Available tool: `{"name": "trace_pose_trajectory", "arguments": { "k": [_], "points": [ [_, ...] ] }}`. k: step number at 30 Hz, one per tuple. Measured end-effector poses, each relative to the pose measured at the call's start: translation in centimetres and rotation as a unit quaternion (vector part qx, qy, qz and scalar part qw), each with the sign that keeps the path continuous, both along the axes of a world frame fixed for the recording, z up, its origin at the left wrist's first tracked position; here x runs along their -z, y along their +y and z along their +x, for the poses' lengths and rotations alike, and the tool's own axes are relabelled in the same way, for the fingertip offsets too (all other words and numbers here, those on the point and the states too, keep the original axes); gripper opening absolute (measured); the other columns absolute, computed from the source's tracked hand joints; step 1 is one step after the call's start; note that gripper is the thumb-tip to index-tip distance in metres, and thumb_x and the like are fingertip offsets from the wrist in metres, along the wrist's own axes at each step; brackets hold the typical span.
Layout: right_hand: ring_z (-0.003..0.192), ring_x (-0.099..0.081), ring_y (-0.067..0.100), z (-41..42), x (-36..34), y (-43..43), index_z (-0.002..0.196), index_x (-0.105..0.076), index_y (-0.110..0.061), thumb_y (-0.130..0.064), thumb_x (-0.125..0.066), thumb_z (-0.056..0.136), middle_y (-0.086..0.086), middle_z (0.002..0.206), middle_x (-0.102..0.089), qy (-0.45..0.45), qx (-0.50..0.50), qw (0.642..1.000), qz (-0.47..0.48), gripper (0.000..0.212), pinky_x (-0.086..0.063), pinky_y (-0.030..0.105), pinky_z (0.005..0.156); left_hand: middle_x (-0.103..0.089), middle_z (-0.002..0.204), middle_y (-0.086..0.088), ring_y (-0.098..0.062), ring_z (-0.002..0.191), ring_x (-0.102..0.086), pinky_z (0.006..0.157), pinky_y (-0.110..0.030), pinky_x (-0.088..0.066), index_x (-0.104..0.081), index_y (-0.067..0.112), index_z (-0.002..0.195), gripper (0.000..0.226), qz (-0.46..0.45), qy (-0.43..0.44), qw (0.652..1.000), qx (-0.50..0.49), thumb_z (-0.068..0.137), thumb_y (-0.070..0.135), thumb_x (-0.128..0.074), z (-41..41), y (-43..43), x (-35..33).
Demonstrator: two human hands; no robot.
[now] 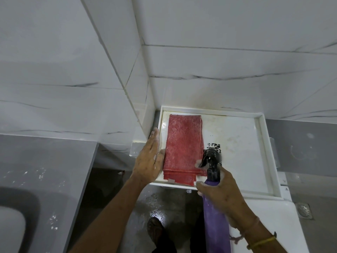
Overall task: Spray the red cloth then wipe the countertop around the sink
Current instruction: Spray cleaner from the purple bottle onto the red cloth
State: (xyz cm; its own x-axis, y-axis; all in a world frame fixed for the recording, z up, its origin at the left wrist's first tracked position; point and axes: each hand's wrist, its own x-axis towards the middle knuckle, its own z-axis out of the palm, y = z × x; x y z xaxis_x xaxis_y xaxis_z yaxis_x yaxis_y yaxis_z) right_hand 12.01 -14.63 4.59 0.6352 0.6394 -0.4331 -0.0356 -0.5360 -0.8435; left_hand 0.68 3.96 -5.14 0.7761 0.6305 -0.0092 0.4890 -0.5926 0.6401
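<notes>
Lying folded in the white tray [262,143], red cloth [183,148]; left hand [148,161] flat, right hand [221,192] gripping purple spray bottle [216,212].

- Left hand [149,157] flat and open, fingers together and stretched forward, thumb spread to the right, palm down.
- Left forearm bare, running up from the bottom edge toward the centre.
- Right hand [221,192] closed in a grip, fingers curled, back of the hand facing up.
- Right wrist bent slightly, wearing a yellow band [261,242] and a thread tie, forearm entering from the lower right.
- Hands apart, left further forward than right.
</notes>
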Motion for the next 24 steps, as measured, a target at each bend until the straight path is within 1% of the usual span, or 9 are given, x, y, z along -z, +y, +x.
{"name": "trace_pose_trajectory", "arguments": {
  "k": [2, 5, 7, 11, 13, 16, 20, 22, 24],
  "points": [
    [0.083, -0.069, 0.02, -0.08, -0.16, 0.17, 0.096, -0.065, -0.023, -0.009, -0.074, 0.074, 0.001, 0.091, -0.073, 0.014, 0.002, 1.0, 0.01, 0.028, -0.056, 0.035, 0.081, -0.006, 0.162, -0.002, -0.01, 0.149, -0.004, 0.118, -0.025, -0.008, -0.005, 0.013, 0.151, 0.065, 0.003, 0.002, 1.0, 0.003, 0.096, 0.042, -0.022, -0.02, 0.03, 0.02],
    [0.07, -0.068, 0.018, -0.19, -0.15, 0.36, 0.085, -0.066, -0.019, -0.004, -0.071, 0.073, 0.004, 0.082, -0.071, -0.004, 0.024, 1.0, 0.018, 0.02, -0.058, 0.034, 0.073, -0.007, 0.162, -0.004, -0.012, 0.149, -0.005, 0.119, -0.026, -0.009, -0.006, 0.011, 0.151, 0.065, 0.004, -0.002, 1.0, 0.005, 0.096, 0.042, -0.021, -0.05, 0.01, -0.09],
    [0.069, -0.068, 0.024, -0.15, -0.13, 0.51, 0.082, -0.066, -0.016, -0.004, -0.071, 0.073, 0.006, 0.081, -0.071, -0.003, 0.048, 0.999, 0.017, 0.017, -0.059, 0.039, 0.073, -0.007, 0.162, -0.004, -0.013, 0.149, -0.006, 0.12, -0.028, -0.011, -0.006, 0.011, 0.151, 0.065, 0.002, -0.001, 1.0, 0.005, 0.095, 0.042, -0.02, -0.04, -0.03, -0.22],
    [0.078, -0.071, 0.02, 0.06, -0.35, 0.61, 0.099, -0.066, -0.023, -0.008, -0.074, 0.076, -0.002, 0.097, -0.071, 0.041, 0.027, 0.998, 0.031, 0.028, -0.061, 0.036, 0.075, -0.009, 0.162, -0.007, -0.016, 0.149, -0.008, 0.121, -0.032, -0.013, -0.007, 0.01, 0.15, 0.064, 0.006, -0.006, 1.0, 0.007, 0.096, 0.038, -0.023, -0.01, -0.1, -0.47],
    [0.074, -0.07, 0.019, 0.04, -0.33, 0.61, 0.091, -0.066, -0.023, -0.01, -0.073, 0.075, -0.001, 0.089, -0.071, 0.017, 0.014, 1.0, 0.019, 0.022, -0.06, 0.035, 0.075, -0.009, 0.162, -0.008, -0.016, 0.149, -0.008, 0.121, -0.031, -0.013, -0.007, 0.008, 0.15, 0.063, 0.008, -0.006, 1.0, 0.009, 0.096, 0.036, -0.024, -0.05, -0.12, -0.54],
    [0.064, -0.067, 0.025, 0.17, -0.14, 0.69, 0.076, -0.063, -0.02, -0.009, -0.072, 0.073, 0.004, 0.071, -0.068, 0.0, 0.053, 0.999, 0.006, 0.015, -0.06, 0.044, 0.072, -0.007, 0.162, -0.007, -0.014, 0.149, -0.005, 0.12, -0.029, -0.01, -0.005, 0.01, 0.151, 0.063, 0.01, 0.002, 1.0, 0.006, 0.096, 0.036, -0.024, 0.0, -0.08, -0.51],
    [0.054, -0.066, 0.016, 0.33, -0.29, 0.69, 0.088, -0.068, -0.022, -0.012, -0.074, 0.076, -0.003, 0.086, -0.072, 0.042, 0.047, 0.998, 0.026, 0.017, -0.062, 0.037, 0.065, -0.005, 0.162, -0.005, -0.012, 0.149, -0.004, 0.119, -0.025, -0.007, -0.003, 0.012, 0.15, 0.063, 0.007, 0.008, 1.0, 0.006, 0.097, 0.037, -0.023, -0.01, -0.06, -0.47],
    [0.05, -0.065, 0.013, 0.28, -0.11, 0.66, 0.082, -0.066, -0.022, -0.015, -0.074, 0.076, -0.002, 0.075, -0.071, 0.025, 0.042, 0.999, 0.01, 0.012, -0.06, 0.03, 0.06, -0.005, 0.162, -0.006, -0.012, 0.149, -0.004, 0.119, -0.025, -0.007, -0.003, 0.011, 0.15, 0.063, 0.006, 0.004, 1.0, 0.007, 0.096, 0.037, -0.023, -0.01, -0.13, -0.5],
    [0.047, -0.065, 0.013, 0.34, 0.18, 0.58, 0.073, -0.062, -0.022, -0.017, -0.073, 0.076, -0.003, 0.059, -0.067, -0.001, 0.056, 0.998, -0.009, 0.012, -0.059, 0.028, 0.058, -0.005, 0.162, -0.005, -0.012, 0.148, -0.004, 0.119, -0.025, -0.007, -0.003, 0.012, 0.15, 0.063, 0.004, 0.007, 1.0, 0.004, 0.096, 0.038, -0.023, 0.02, -0.15, -0.5]
  ]
}}
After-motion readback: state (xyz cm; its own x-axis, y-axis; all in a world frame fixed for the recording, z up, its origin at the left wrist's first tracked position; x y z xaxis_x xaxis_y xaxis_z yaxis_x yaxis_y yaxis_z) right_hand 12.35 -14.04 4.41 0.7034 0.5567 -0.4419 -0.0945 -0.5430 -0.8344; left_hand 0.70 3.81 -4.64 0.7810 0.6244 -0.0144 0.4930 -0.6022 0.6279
